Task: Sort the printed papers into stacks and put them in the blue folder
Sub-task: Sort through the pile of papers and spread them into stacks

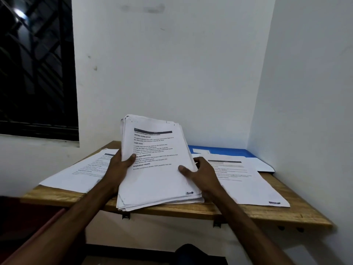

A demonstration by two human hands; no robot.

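I hold a thick bundle of printed papers [156, 165] tilted up over the middle of the wooden shelf-table [298, 207]. My left hand [118, 165] grips its left edge, thumb on the top sheet. My right hand [202, 175] grips its right edge, thumb on the page. A stack of printed sheets [80, 171] lies flat on the left side of the table. Another stack [246, 180] lies flat on the right. The blue folder [227, 151] lies open at the back right, against the wall corner, partly under the right stack.
White walls close the table in at the back and on the right. A dark barred window [36, 66] is at the upper left. Both flat stacks overhang or reach the table's edges. A dark object [198, 255] sits below the table.
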